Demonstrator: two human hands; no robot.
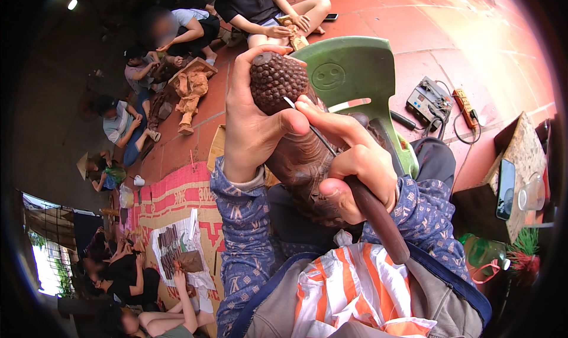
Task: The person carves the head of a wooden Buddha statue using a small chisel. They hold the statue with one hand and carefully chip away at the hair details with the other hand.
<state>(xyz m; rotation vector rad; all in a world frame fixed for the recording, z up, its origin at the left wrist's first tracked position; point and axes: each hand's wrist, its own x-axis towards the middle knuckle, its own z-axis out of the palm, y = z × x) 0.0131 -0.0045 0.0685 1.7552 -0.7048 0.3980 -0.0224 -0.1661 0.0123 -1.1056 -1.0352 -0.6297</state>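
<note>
We see the left hand [251, 125] cupped around the knobbly head of a dark-brown carved wooden figure [278, 81], its fingers curled along the left side and top, its thumb stretched across toward the right hand [361, 157]. That right hand pinches a slim chisel with a thin metal shaft and a rounded dark-wood handle [381, 222], its fingertips close to the blade. The figure lies tilted between the two hands, its head uppermost and its body running down beneath the right wrist. The blade's tip seems to meet the lowest curls, though we cannot be sure with the fingers crowding it. Below the handle, we find an orange-and-white striped cloth [349, 288] over the lap. Just beyond the figure stands a green plastic chair [352, 72]; to its right, on the red tiles [408, 18], sit a grey-blue electrical box [429, 104] and an orange power strip [465, 107]. Farther left, we notice a pale wooden carving [190, 95] and a red-and-tan patterned mat [168, 190].
</note>
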